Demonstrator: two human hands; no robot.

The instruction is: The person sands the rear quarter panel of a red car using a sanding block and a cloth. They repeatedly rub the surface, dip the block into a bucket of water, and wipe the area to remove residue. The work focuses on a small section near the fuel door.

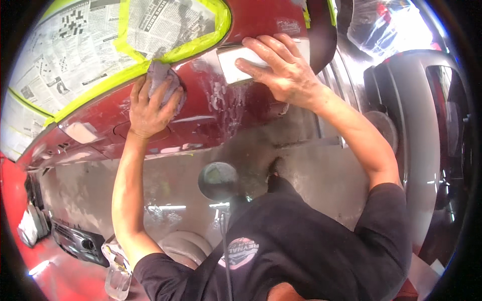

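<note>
A red car panel (201,100) runs across the top, wet and streaked with milky runs, below windows covered in newspaper (80,50) edged with bright yellow-green tape (88,95). My left hand (153,108) grips a crumpled greyish-purple cloth (165,72) against the panel just under the tape. Further right, my right hand (278,72) presses a pale rectangular block (231,70) onto the panel near its rounded end, fingers curved over its top.
Below lie a wet concrete floor (331,200) and a round bucket (217,180). Loose black car parts (75,241) sit at lower left. A large grey bumper (416,150) stands at right, with a plastic-wrapped object (386,25) behind it. My foot (276,168) shows on the floor.
</note>
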